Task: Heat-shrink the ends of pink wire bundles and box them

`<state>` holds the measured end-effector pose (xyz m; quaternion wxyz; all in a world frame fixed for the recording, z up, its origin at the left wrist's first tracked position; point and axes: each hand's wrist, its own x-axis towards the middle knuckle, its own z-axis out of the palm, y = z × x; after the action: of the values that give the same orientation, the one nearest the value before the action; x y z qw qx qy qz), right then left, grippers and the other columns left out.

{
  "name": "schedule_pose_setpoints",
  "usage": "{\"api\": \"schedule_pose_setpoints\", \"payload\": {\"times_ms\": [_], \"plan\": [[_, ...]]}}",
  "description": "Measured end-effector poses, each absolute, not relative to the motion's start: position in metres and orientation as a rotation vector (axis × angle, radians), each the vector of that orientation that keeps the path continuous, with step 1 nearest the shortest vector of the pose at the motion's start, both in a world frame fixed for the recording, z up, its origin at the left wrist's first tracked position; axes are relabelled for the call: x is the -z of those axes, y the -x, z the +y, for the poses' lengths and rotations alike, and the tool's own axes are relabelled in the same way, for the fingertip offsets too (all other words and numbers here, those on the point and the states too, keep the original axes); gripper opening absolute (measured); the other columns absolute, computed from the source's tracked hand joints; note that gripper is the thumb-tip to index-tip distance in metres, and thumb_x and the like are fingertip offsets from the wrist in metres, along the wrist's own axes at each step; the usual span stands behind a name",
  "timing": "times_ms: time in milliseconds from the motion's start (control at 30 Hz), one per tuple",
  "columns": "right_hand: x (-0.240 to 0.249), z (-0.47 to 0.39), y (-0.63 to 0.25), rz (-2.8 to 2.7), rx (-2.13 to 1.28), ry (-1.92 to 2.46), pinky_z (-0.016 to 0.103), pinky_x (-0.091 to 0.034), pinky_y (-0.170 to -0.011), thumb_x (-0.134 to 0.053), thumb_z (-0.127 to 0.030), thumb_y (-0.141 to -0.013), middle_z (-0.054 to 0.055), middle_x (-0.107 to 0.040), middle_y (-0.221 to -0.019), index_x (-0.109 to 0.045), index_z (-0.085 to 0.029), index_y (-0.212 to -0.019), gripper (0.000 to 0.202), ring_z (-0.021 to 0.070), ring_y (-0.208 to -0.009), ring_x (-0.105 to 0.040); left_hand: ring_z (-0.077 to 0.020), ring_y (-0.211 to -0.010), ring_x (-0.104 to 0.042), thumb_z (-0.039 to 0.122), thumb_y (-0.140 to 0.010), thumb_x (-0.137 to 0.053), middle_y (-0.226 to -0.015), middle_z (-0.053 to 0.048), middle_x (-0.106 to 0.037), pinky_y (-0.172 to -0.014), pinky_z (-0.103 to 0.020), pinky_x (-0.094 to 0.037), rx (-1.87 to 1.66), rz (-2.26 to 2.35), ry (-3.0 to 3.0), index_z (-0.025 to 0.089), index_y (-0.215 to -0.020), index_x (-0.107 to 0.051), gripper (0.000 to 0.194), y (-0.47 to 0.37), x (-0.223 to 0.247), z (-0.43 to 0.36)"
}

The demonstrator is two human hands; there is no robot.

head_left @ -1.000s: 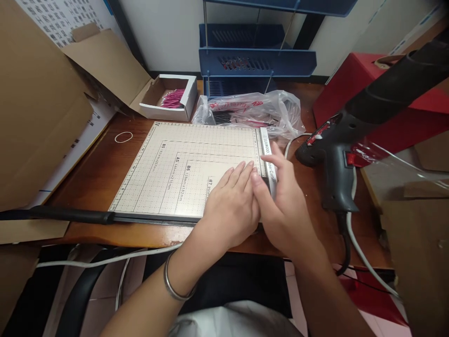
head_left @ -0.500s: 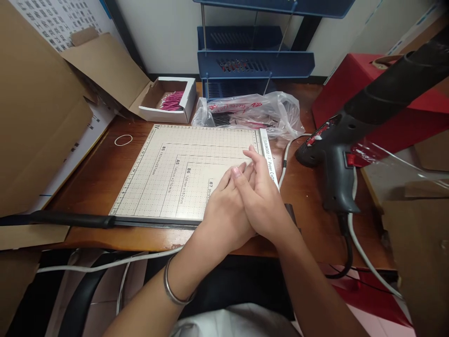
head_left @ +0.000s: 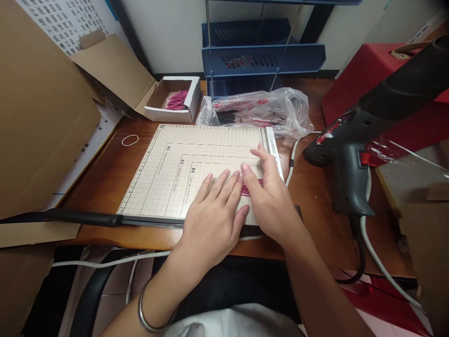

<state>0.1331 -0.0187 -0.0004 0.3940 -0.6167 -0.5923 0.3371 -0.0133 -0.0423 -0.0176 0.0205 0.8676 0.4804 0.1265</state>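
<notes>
On the paper cutter (head_left: 147,180), a flat bundle of thin pink strands (head_left: 253,188), perhaps wires, shows between my two hands. My left hand (head_left: 212,220) lies palm down at the bundle's left, fingers stretched out and partly over the strands. To the right, my right hand (head_left: 273,201) rests on its edge against the bundle's other end. Its thumb and index finger are extended and apart; the remaining fingers are mostly hidden. The cutter's black handle (head_left: 86,218) points left along the front edge of the board.
Behind the cutter are a white box (head_left: 168,114) of pink strands and a plastic bag (head_left: 291,110) with dark and pink strands. A black heat gun (head_left: 351,159) stands at right by a red box (head_left: 354,79). A rubber band (head_left: 130,140) lies left.
My hands were pressed one over the other; now they are apart. The left has moved left and lies flat, and the pink strands have come into sight between them.
</notes>
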Motion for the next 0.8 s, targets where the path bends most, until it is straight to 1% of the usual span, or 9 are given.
{"api": "schedule_pose_setpoints", "payload": {"times_ms": [33,100,200,233,300,400,567,700,800], "plan": [[-0.002,-0.019,-0.133,-1.518,-0.822,1.563,0.050,-0.033,-0.129,-0.041,-0.064,-0.102,0.006,-0.023,-0.171,-0.043,-0.026,-0.152,0.063,0.0229,-0.161,-0.024,-0.0286,-0.157,-0.035,0.034,-0.111,-0.027,-0.166,-0.009,-0.041,-0.130,-0.054,-0.028,-0.389,1.490,-2.687,0.010,-0.158,-0.043,0.055,0.013,0.018,-0.042],[-0.005,-0.019,-0.131,-1.608,-0.706,1.539,0.050,-0.029,-0.131,-0.039,-0.063,-0.103,0.006,-0.021,-0.172,-0.041,-0.024,-0.154,0.064,0.0227,-0.162,-0.020,-0.0289,-0.156,-0.035,0.033,-0.111,-0.028,-0.166,-0.010,-0.042,-0.130,-0.054,-0.028,-0.391,1.488,-2.683,0.010,-0.159,-0.041,0.055,0.013,0.017,-0.042],[-0.004,-0.016,-0.127,-1.851,-0.528,1.499,0.056,-0.015,-0.135,-0.033,-0.063,-0.104,0.001,-0.015,-0.174,-0.038,-0.023,-0.158,0.068,0.0253,-0.164,-0.009,-0.0291,-0.157,-0.034,0.029,-0.109,-0.029,-0.166,-0.010,-0.042,-0.131,-0.053,-0.025,-0.392,1.461,-2.686,0.009,-0.160,-0.040,0.056,0.014,0.018,-0.042],[-0.001,-0.013,-0.125,-1.927,-0.498,1.513,0.059,-0.010,-0.135,-0.030,-0.064,-0.105,0.001,-0.014,-0.174,-0.037,-0.022,-0.159,0.069,0.0271,-0.164,-0.007,-0.0294,-0.157,-0.033,0.028,-0.109,-0.029,-0.166,-0.010,-0.042,-0.131,-0.053,-0.025,-0.386,1.453,-2.688,0.009,-0.160,-0.040,0.056,0.014,0.018,-0.042],[0.006,-0.009,-0.123,-2.033,-0.477,1.582,0.062,-0.005,-0.133,-0.024,-0.064,-0.105,0.001,-0.015,-0.173,-0.037,-0.019,-0.161,0.073,0.0306,-0.164,-0.007,-0.0297,-0.157,-0.033,0.027,-0.108,-0.030,-0.166,-0.009,-0.042,-0.131,-0.053,-0.025,-0.379,1.453,-2.691,0.009,-0.160,-0.040,0.056,0.015,0.019,-0.042],[0.014,-0.006,-0.122,-2.114,-0.474,1.657,0.062,-0.005,-0.133,-0.019,-0.064,-0.105,0.004,-0.020,-0.172,-0.038,-0.016,-0.162,0.076,0.0321,-0.163,-0.011,-0.0294,-0.157,-0.034,0.026,-0.108,-0.031,-0.165,-0.010,-0.044,-0.131,-0.053,-0.026,-0.397,1.459,-2.700,0.009,-0.159,-0.043,0.055,0.015,0.021,-0.042],[0.016,-0.007,-0.125,-2.148,-0.492,1.686,0.060,-0.007,-0.134,-0.016,-0.066,-0.105,0.006,-0.021,-0.171,-0.038,-0.016,-0.162,0.080,0.0315,-0.163,-0.013,-0.0285,-0.157,-0.035,0.027,-0.108,-0.031,-0.165,-0.010,-0.042,-0.131,-0.053,-0.025,-0.404,1.449,-2.715,0.010,-0.159,-0.043,0.054,0.014,0.021,-0.042],[0.006,-0.005,-0.125,-2.131,-0.535,1.732,0.060,-0.004,-0.133,-0.014,-0.074,-0.101,0.006,-0.014,-0.173,-0.032,-0.017,-0.165,0.087,0.0344,-0.163,-0.006,-0.0296,-0.156,-0.035,0.029,-0.109,-0.029,-0.165,-0.011,-0.043,-0.130,-0.054,-0.027,-0.407,1.456,-2.710,0.010,-0.158,-0.045,0.054,0.014,0.021,-0.042],[-0.003,0.003,-0.122,-2.176,-0.534,1.671,0.059,0.003,-0.133,-0.013,-0.080,-0.098,0.001,-0.004,-0.175,-0.023,-0.021,-0.168,0.092,0.0329,-0.164,0.004,-0.0308,-0.157,-0.033,0.030,-0.109,-0.029,-0.165,-0.012,-0.043,-0.130,-0.055,-0.026,-0.379,1.448,-2.708,0.009,-0.159,-0.042,0.056,0.014,0.019,-0.041]]}}
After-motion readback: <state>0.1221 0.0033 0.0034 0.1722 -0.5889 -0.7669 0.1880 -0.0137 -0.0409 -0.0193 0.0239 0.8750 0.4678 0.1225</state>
